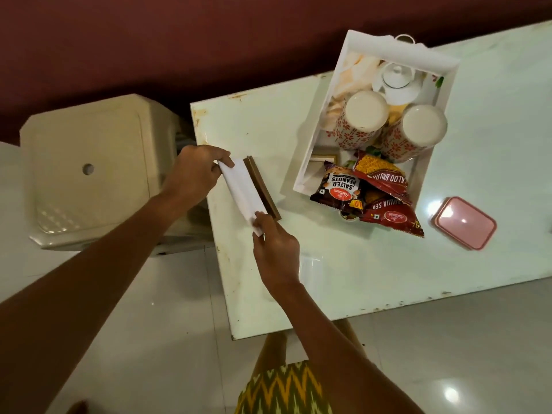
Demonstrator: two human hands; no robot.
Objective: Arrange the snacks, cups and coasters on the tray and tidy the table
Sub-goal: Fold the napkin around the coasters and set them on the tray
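Observation:
A white tray (307, 162) stands on the pale table (373, 264). In it are two red-patterned cups (363, 119) (418, 131) upside down, a white teapot (398, 82), a coaster (321, 161) and several snack packets (340, 189) that spill over its near edge. My left hand (194, 168) and my right hand (274, 246) hold the two ends of a white folded paper (242, 189). The paper lies against a brown wooden holder (263, 186) near the table's left edge.
A pink lidded box (464, 222) sits on the table to the right of the snack packets. A cream plastic stool (89, 171) stands on the floor left of the table. A dark red wall runs behind.

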